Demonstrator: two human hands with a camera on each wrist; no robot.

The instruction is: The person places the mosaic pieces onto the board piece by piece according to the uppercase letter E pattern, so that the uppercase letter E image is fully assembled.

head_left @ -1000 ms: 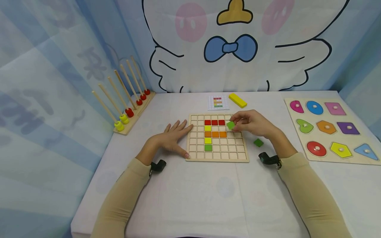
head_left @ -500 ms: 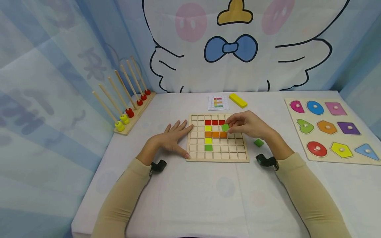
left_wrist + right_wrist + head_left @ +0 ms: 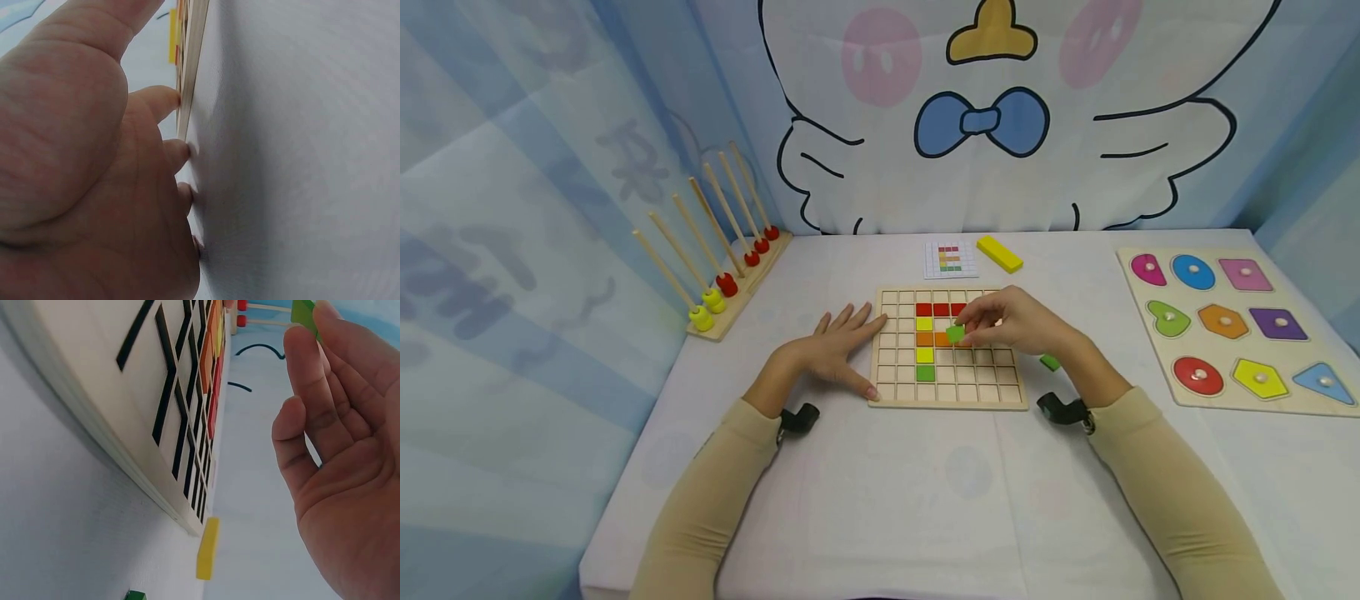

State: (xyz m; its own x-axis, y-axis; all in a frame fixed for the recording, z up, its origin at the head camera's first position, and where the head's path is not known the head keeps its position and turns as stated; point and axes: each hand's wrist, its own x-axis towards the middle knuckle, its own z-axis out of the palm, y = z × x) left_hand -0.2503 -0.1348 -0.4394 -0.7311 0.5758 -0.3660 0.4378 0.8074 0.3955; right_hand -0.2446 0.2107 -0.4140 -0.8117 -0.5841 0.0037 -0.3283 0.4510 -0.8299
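In the head view, a wooden grid board (image 3: pixel 947 395) lies on the table with red, yellow, orange and green square tiles set in some cells. My left hand (image 3: pixel 833 352) is spread flat, its thumb and index finger touching the board's left edge; the left wrist view shows fingertips against that edge. My right hand (image 3: pixel 1017 320) pinches a green square tile (image 3: pixel 955 334) between thumb and fingers, above the orange row. In the right wrist view, the green tile (image 3: pixel 304 315) stands clear of the board. Another green tile (image 3: pixel 1049 362) lies right of the board, partly behind the right wrist.
Behind the board are a small pattern card (image 3: pixel 951 260) and a yellow block (image 3: pixel 999 253). A bead rack with upright pegs (image 3: pixel 737 279) stands at the left. On the right lies a shape puzzle board (image 3: pixel 1216 329) with knobbed pieces. A printed curtain (image 3: pixel 977 183) hangs behind.
My right hand has carried the green tile leftward and toward me, from the board's upper right to above the orange row. My left hand has stayed in place.
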